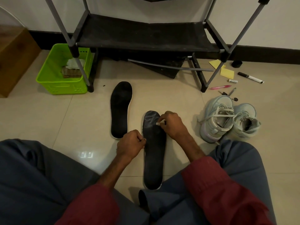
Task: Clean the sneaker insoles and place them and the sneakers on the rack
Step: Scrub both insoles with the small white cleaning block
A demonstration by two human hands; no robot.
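Observation:
Two black insoles lie on the tiled floor. The near insole (154, 159) runs between my knees, its toe end smeared whitish. My right hand (172, 125) grips a small white brush head or cloth wad (158, 123) against that toe end. My left hand (130, 144), fingers curled, pinches the near insole's left edge. The other insole (121, 109) lies apart to the left. A pair of pale blue sneakers (227, 119) sits to the right. The black shoe rack (146, 36) stands ahead, its lower shelf bare.
A green plastic basket (53, 82) with rags stands left of the rack, next to a brown box (14, 52). Right of the rack lie yellow notes (227, 73), a marker (250, 77), a pink pen (220, 87) and keys. A loose rack pole (168, 65) lies under the shelf.

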